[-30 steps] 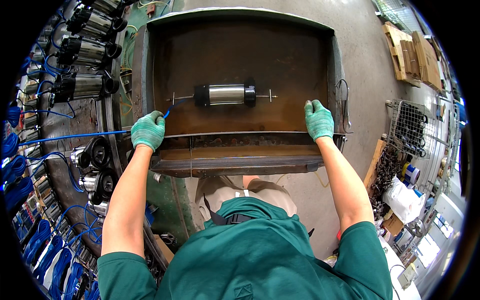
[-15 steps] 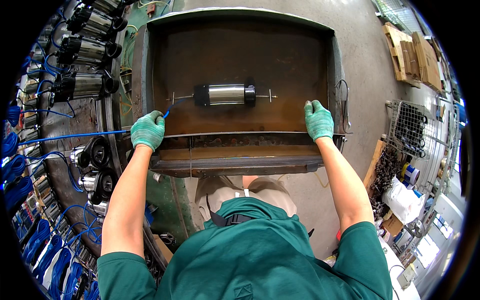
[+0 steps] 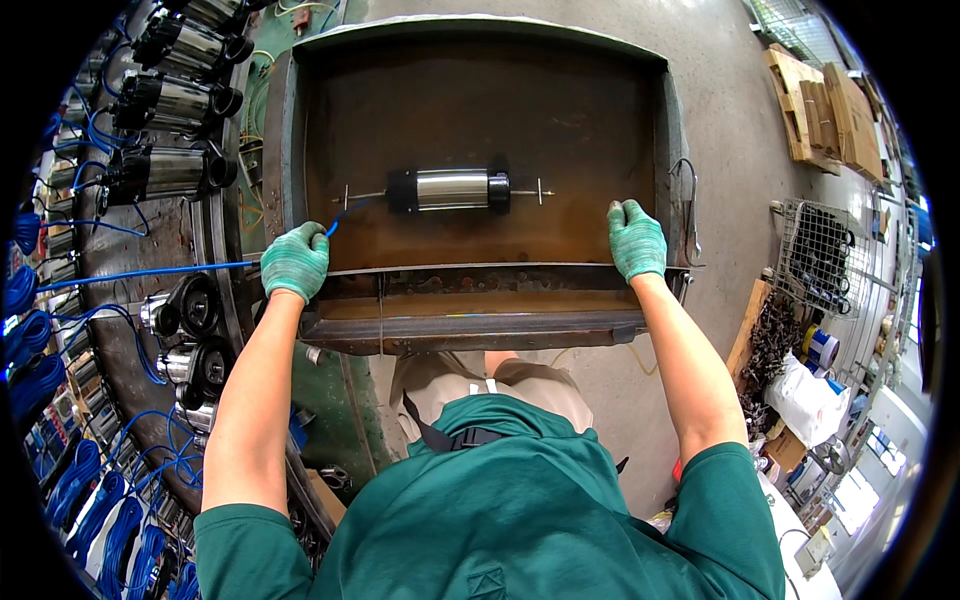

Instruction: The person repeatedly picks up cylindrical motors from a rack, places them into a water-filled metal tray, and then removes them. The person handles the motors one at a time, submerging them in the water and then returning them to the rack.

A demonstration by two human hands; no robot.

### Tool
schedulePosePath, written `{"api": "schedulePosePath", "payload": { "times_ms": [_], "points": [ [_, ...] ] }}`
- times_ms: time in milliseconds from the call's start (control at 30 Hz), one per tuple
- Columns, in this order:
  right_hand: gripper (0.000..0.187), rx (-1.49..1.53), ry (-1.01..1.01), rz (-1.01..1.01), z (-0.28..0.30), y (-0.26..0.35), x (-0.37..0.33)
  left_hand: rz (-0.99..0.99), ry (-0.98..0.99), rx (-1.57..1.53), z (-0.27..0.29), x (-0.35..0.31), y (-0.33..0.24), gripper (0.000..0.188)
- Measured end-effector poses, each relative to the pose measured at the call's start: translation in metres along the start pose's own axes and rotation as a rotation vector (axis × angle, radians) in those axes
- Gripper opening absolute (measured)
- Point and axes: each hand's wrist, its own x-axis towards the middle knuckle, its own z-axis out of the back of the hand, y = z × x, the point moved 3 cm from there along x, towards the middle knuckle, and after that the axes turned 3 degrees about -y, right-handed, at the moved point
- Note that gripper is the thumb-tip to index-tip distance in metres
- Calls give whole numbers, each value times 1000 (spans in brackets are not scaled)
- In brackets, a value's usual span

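A shiny metal cylinder with black ends (image 3: 450, 190), like a small pump or motor, lies in brownish liquid inside a dark metal tank (image 3: 668, 130). Thin rods with crosspieces stick out from both its ends. My left hand (image 3: 296, 261), in a green knit glove, is closed at the tank's front left corner. A blue cable (image 3: 150, 270) enters that hand from the left and comes out toward the cylinder's left end. At the front right corner, my gloved right hand (image 3: 638, 241) is closed over the tank's front rim. Both palms and the undersides of the fingers are hidden.
On the left, a dark bench (image 3: 115, 250) holds several similar metal-and-black pumps (image 3: 165, 172) and coils of blue cable (image 3: 70, 500). A metal hook (image 3: 690, 215) hangs at the tank's right side. Farther right are cardboard (image 3: 852, 120), a wire basket (image 3: 815, 255) and a white bag (image 3: 805, 400).
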Motion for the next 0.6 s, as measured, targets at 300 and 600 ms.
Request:
{"api": "schedulePosePath", "payload": {
  "times_ms": [300, 600],
  "points": [
    [40, -7, 11, -5, -1, -1, 1, -8, -6, -9, -4, 1, 4, 24],
    [41, -12, 28, -19, 0, -1, 2, -19, -16, -19, -1, 0, 2, 24]
  ]
}}
